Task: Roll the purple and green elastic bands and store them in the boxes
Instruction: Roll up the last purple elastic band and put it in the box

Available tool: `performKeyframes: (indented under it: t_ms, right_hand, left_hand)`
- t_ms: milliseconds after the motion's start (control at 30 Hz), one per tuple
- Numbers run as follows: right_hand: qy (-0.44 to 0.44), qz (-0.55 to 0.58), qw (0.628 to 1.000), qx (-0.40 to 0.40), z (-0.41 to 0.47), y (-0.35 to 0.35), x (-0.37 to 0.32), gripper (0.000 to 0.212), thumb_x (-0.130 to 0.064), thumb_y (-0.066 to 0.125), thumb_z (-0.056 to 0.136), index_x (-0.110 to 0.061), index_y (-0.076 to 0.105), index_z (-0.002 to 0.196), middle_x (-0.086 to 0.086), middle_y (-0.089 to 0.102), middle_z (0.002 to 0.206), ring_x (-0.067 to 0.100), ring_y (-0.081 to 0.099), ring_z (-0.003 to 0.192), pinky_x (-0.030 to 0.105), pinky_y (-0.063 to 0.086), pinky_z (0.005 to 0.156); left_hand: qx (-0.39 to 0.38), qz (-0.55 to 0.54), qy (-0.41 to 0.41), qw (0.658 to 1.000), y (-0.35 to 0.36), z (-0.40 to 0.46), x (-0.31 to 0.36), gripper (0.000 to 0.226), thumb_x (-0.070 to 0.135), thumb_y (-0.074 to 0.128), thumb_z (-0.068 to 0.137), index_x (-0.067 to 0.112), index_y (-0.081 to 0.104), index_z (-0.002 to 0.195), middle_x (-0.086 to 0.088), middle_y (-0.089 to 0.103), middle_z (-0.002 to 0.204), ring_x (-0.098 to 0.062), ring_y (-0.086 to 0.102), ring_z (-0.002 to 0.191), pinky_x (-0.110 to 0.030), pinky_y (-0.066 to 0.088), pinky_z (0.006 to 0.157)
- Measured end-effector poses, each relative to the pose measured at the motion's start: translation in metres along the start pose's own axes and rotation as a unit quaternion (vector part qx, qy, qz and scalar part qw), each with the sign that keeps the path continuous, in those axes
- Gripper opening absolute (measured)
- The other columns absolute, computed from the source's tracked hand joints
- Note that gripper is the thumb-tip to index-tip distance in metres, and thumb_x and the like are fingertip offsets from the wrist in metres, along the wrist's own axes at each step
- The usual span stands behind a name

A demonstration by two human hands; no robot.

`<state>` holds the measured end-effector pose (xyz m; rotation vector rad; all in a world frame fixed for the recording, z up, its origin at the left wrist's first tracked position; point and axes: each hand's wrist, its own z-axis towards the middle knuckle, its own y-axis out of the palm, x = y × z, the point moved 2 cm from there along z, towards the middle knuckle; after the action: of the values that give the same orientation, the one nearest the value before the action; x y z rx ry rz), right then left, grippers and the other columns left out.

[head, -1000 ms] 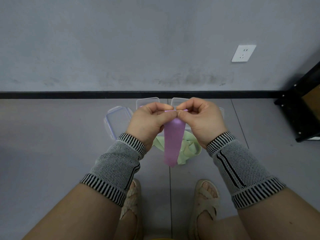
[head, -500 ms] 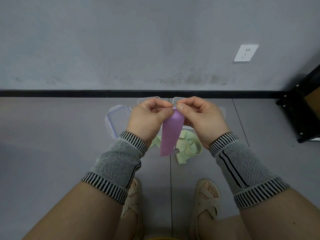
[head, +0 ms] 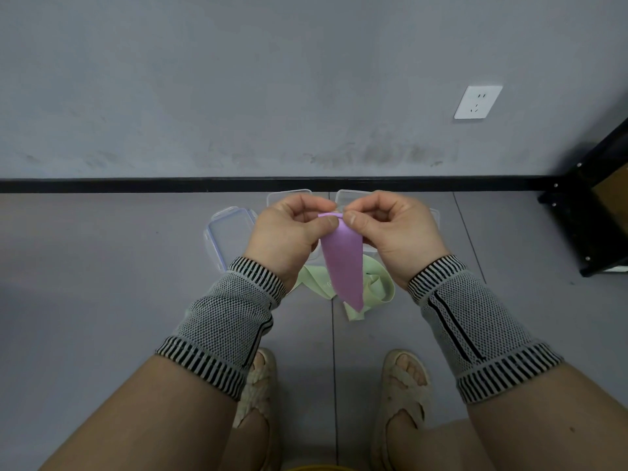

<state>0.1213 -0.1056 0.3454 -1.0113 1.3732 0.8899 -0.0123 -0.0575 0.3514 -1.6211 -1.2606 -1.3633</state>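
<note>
Left hand (head: 289, 236): pinches the top edge of the purple band (head: 341, 263). Right hand (head: 390, 232): pinches the same edge, close beside the left; first turn just begun, tail hanging free. Advice: keep the edge level between both thumbs and roll tight, or the coil will likely cone. Green band (head: 373, 288): loose on the floor (head: 102, 300), below the hands. Boxes (head: 346, 198): on the floor near the wall, partly hidden. Lid (head: 229, 232): to their left.
</note>
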Motion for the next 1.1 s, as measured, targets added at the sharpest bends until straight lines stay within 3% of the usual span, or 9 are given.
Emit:
performKeyframes:
  t_ms: [133,267,333,433,600,700,867,1100]
  right_hand:
    - [0.010,0.022,1.000,-0.006,0.0003,0.0030,0.0022,0.025,0.007,0.068,0.078,-0.016,0.066,0.070,-0.001,0.065,0.069,0.017,0.059,0.072,0.042,0.053,0.081]
    - [0.014,0.026,1.000,0.005,0.0020,0.0010,0.0028,0.026,0.007,0.067,0.078,-0.017,0.066,0.069,0.000,0.065,0.068,0.018,0.059,0.072,0.042,0.053,0.080]
    - [0.011,0.028,1.000,0.007,0.0022,0.0002,0.0025,0.025,0.007,0.067,0.078,-0.017,0.066,0.070,0.002,0.065,0.070,0.020,0.059,0.074,0.045,0.054,0.081]
    - [0.006,0.031,0.999,0.006,0.0010,0.0003,0.0016,0.024,0.007,0.067,0.078,-0.015,0.066,0.071,0.005,0.065,0.073,0.022,0.060,0.075,0.045,0.054,0.082]
    - [0.019,0.050,0.999,0.004,0.0007,0.0007,0.0026,0.021,0.004,0.069,0.078,-0.017,0.066,0.079,0.004,0.068,0.076,0.020,0.065,0.077,0.039,0.056,0.080]
    - [0.037,0.060,0.998,0.001,0.0007,-0.0002,0.0032,0.019,0.001,0.069,0.079,-0.016,0.065,0.084,0.005,0.071,0.077,0.020,0.069,0.075,0.038,0.057,0.077]
    - [0.037,0.029,0.999,0.011,-0.0005,-0.0004,0.0026,0.013,-0.002,0.069,0.081,-0.014,0.066,0.084,0.013,0.071,0.082,0.023,0.069,0.076,0.042,0.058,0.077]
    - [0.007,0.008,1.000,0.009,-0.0024,-0.0004,-0.0023,0.011,-0.003,0.068,0.082,-0.013,0.069,0.081,0.009,0.071,0.079,0.016,0.068,0.071,0.030,0.058,0.069]
  left_hand:
    - [0.000,-0.008,-0.019,1.000,-0.0013,0.0024,-0.0019,0.019,-0.007,0.064,0.079,0.012,0.063,0.081,0.000,0.070,0.069,-0.016,0.056,0.066,-0.026,0.042,0.060]
    - [-0.010,0.028,-0.027,0.999,-0.0018,0.0020,-0.0023,0.011,-0.003,0.066,0.080,0.006,0.065,0.086,0.000,0.065,0.063,-0.004,0.049,0.046,-0.017,0.037,0.047]
    - [-0.016,0.033,-0.029,0.999,-0.0025,0.0021,-0.0024,0.009,0.000,0.067,0.079,0.006,0.066,0.085,-0.001,0.064,0.063,-0.004,0.048,0.045,-0.016,0.035,0.043]
    - [-0.016,0.027,-0.029,0.999,-0.0023,0.0019,-0.0012,0.006,0.007,0.069,0.080,0.010,0.066,0.077,-0.006,0.063,0.069,-0.010,0.048,0.054,-0.018,0.033,0.045]
    - [-0.002,0.026,-0.012,1.000,-0.0034,0.0021,0.0001,0.014,0.000,0.066,0.081,0.012,0.063,0.073,0.006,0.060,0.053,-0.003,0.047,0.043,-0.018,0.036,0.047]
    - [0.004,0.025,-0.009,1.000,-0.0055,0.0037,-0.0008,0.017,-0.001,0.066,0.081,0.014,0.063,0.072,0.004,0.058,0.057,-0.006,0.046,0.048,-0.023,0.036,0.052]
    - [0.002,0.014,-0.005,1.000,-0.0048,0.0041,-0.0003,0.021,-0.006,0.063,0.081,0.013,0.061,0.071,0.003,0.056,0.056,-0.006,0.043,0.047,-0.018,0.033,0.045]
    - [0.006,0.004,-0.010,1.000,-0.0045,0.0044,-0.0012,0.023,-0.009,0.062,0.080,0.013,0.061,0.071,-0.002,0.057,0.060,-0.009,0.044,0.050,-0.020,0.036,0.049]
